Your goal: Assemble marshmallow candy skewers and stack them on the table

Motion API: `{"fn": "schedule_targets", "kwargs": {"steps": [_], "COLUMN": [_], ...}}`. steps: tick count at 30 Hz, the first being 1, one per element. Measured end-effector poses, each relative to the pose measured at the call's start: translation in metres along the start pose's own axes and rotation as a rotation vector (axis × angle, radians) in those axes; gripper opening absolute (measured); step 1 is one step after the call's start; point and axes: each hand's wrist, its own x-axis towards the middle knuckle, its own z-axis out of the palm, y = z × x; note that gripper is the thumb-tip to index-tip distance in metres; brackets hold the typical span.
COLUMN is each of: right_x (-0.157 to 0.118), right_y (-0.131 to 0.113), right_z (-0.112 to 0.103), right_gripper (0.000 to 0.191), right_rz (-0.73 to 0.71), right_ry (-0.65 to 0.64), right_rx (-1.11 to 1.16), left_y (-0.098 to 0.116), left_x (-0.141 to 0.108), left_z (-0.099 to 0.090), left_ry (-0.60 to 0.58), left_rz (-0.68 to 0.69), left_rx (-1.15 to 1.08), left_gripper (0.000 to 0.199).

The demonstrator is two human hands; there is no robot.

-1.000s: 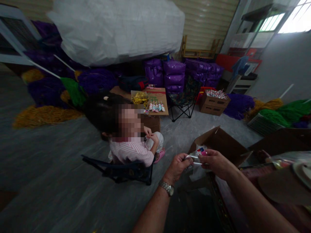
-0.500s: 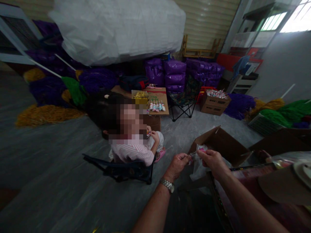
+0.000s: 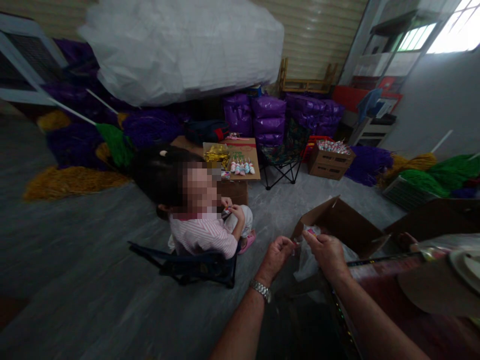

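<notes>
My left hand (image 3: 275, 257), with a metal watch (image 3: 260, 288) on its wrist, is closed in a pinch; a small reddish bit shows at the fingertips, too blurred to name. Close by on the right, my right hand (image 3: 330, 255) pinches a small clear plastic packet (image 3: 312, 230) with pink on it. Below and between the hands hangs or lies a clear plastic bag (image 3: 305, 265), partly hidden by my right hand. Just beyond stands an open cardboard box (image 3: 348, 227).
Someone in a striped shirt (image 3: 204, 235) sits on a folding chair (image 3: 187, 265) at the left, handling something small. A cardboard-topped table (image 3: 247, 147) holds a row of small wrapped items (image 3: 242, 167). A dark-topped table (image 3: 397, 300) stands at my right.
My hands have drawn slightly apart, the left fingertips moving away from the packet in my right hand. The seated person's head and hands have shifted slightly.
</notes>
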Motion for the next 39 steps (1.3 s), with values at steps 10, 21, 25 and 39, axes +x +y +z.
{"fn": "schedule_targets", "kwargs": {"steps": [10, 21, 25, 39], "right_x": [-0.016, -0.019, -0.021, -0.021], "right_y": [-0.011, -0.014, -0.014, -0.010], "right_z": [-0.016, -0.018, -0.019, -0.018], "right_gripper": [0.069, 0.070, 0.068, 0.066], "right_rz": [0.039, -0.018, -0.034, -0.013], "right_ry": [0.115, 0.091, 0.085, 0.089], "right_rx": [0.244, 0.302, 0.292, 0.257], "left_y": [-0.024, -0.032, -0.036, -0.046], "left_x": [0.016, 0.027, 0.027, 0.021], "left_z": [-0.015, -0.036, -0.040, -0.051], "left_ry": [0.256, 0.332, 0.356, 0.410], "left_rz": [0.074, 0.074, 0.054, 0.072], "left_rx": [-0.244, -0.414, -0.460, -0.557], "left_gripper": [0.042, 0.034, 0.033, 0.035]}}
